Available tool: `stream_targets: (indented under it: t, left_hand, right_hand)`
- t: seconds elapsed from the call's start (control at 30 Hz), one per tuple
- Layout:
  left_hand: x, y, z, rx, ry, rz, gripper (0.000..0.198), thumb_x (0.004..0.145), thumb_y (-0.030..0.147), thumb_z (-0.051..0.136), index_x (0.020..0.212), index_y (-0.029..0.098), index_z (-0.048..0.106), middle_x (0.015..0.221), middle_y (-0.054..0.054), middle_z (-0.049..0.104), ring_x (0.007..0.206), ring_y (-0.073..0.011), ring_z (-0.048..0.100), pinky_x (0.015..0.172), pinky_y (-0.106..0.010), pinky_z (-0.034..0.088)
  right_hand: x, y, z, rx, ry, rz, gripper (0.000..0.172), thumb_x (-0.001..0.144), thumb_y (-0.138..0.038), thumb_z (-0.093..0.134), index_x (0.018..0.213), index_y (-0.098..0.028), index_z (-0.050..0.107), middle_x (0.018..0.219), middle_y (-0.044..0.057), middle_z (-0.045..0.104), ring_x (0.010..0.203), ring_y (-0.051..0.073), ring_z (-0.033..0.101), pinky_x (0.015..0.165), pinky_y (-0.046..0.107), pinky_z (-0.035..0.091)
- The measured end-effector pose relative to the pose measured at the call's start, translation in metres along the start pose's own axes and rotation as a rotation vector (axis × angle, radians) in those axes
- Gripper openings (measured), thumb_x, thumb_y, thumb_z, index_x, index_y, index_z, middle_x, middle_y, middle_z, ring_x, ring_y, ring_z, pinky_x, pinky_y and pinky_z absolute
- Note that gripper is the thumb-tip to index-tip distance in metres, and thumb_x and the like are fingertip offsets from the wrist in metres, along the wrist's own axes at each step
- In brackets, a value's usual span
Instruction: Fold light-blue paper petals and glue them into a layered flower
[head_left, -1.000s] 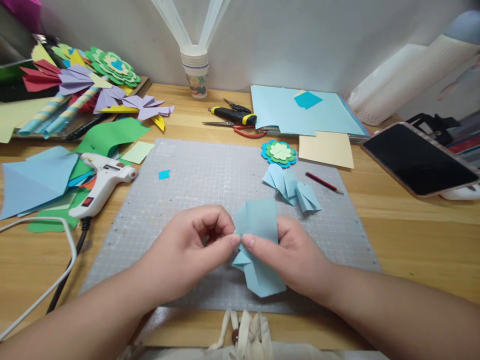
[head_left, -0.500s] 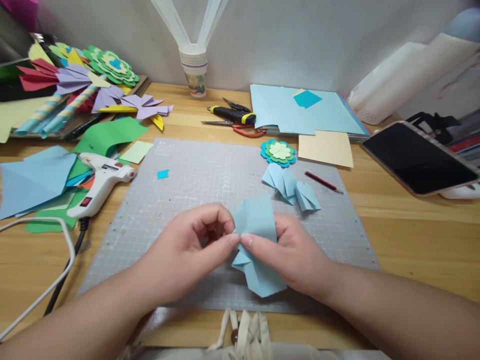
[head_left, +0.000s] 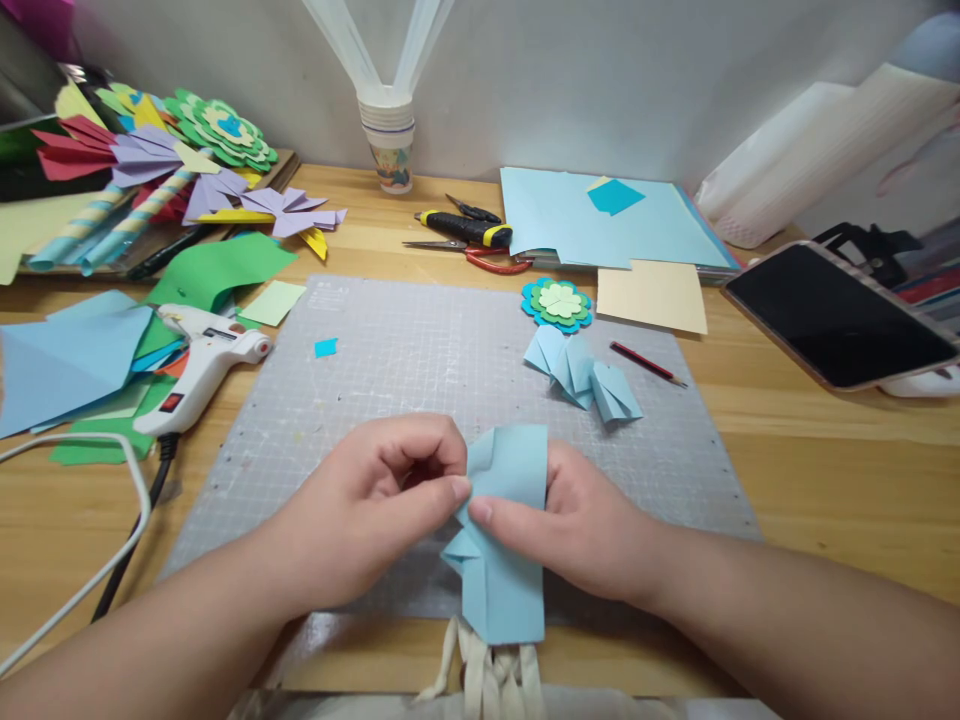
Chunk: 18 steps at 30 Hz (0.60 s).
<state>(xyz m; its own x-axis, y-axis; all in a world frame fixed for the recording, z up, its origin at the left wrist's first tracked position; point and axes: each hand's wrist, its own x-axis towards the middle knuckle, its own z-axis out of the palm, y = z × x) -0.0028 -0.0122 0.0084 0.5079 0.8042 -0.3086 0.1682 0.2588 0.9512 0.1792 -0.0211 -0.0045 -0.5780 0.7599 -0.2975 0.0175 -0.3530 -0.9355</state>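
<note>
Both hands pinch a folded light blue paper piece [head_left: 504, 560] just above the near edge of the grey cutting mat [head_left: 420, 350]. My left hand [head_left: 367, 510] is closed, thumb and forefinger on the paper's left edge. My right hand [head_left: 577, 525] grips it from the right, thumb across the front. The paper's lower end hangs past the mat's near edge. Two more folded light blue pieces [head_left: 583, 375] lie on the mat further back right.
A white glue gun [head_left: 206, 365] with cable lies left of the mat beside blue and green sheets [head_left: 67, 360]. Scissors and a knife [head_left: 469, 240], a layered paper flower [head_left: 558, 303], a red pencil [head_left: 646, 364], light blue sheets [head_left: 600, 225] and a tablet [head_left: 836, 315] sit behind and right.
The folded blue paper has turned more upright and shifted toward me, its lower end now past the mat's edge. Both hands stayed pinched on it, moving slightly nearer.
</note>
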Motion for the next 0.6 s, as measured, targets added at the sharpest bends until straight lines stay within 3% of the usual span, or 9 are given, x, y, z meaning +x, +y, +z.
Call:
stream_targets:
  t: [0.1, 0.23, 0.33, 0.47, 0.6]
  left_hand:
    - [0.0017, -0.0004, 0.0001, -0.035, 0.002, -0.011, 0.019, 0.084, 0.029, 0.058, 0.069, 0.018, 0.052, 0.062, 0.005, 0.046, 0.058, -0.0091, 0.037, 0.054, -0.023, 0.03]
    - [0.0058, 0.0001, 0.003, -0.116, 0.036, -0.038, 0.018, 0.084, 0.035, 0.057, 0.078, 0.018, 0.054, 0.065, 0.005, 0.049, 0.059, -0.0087, 0.04, 0.054, -0.022, 0.032]
    - [0.0066, 0.0007, 0.0041, -0.09, -0.003, -0.1, 0.019, 0.081, 0.034, 0.059, 0.073, 0.018, 0.052, 0.061, 0.006, 0.046, 0.056, -0.0085, 0.037, 0.052, -0.022, 0.03]
    - [0.0064, 0.0006, 0.0028, -0.029, 0.053, -0.053, 0.022, 0.082, 0.033, 0.059, 0.067, 0.018, 0.052, 0.058, 0.006, 0.044, 0.055, -0.0082, 0.036, 0.051, -0.021, 0.029]
    - [0.0072, 0.0009, 0.0027, -0.004, 0.128, -0.017, 0.019, 0.08, 0.031, 0.06, 0.068, 0.018, 0.054, 0.058, 0.006, 0.047, 0.054, -0.0075, 0.038, 0.05, -0.02, 0.029]
  right_hand:
    - [0.0002, -0.0011, -0.0001, 0.031, 0.026, -0.004, 0.012, 0.075, -0.025, 0.061, 0.071, -0.019, 0.052, 0.062, -0.005, 0.048, 0.055, 0.008, 0.044, 0.051, 0.02, 0.04]
    - [0.0016, -0.0023, -0.0024, 0.02, 0.195, -0.057, 0.011, 0.078, -0.027, 0.06, 0.071, -0.019, 0.056, 0.063, -0.003, 0.054, 0.057, 0.01, 0.051, 0.053, 0.021, 0.045]
    - [0.0027, -0.001, -0.0045, -0.014, 0.316, -0.061, 0.016, 0.079, -0.03, 0.061, 0.068, -0.02, 0.053, 0.064, -0.002, 0.056, 0.059, 0.012, 0.054, 0.053, 0.022, 0.047]
    - [0.0033, 0.0001, -0.005, 0.024, 0.247, -0.05, 0.02, 0.081, -0.037, 0.06, 0.075, -0.019, 0.058, 0.068, 0.0, 0.059, 0.061, 0.013, 0.055, 0.053, 0.023, 0.047]
    - [0.0032, -0.0004, -0.0035, 0.024, 0.17, -0.012, 0.022, 0.079, -0.038, 0.062, 0.07, -0.018, 0.056, 0.062, -0.002, 0.053, 0.054, 0.01, 0.048, 0.048, 0.021, 0.043]
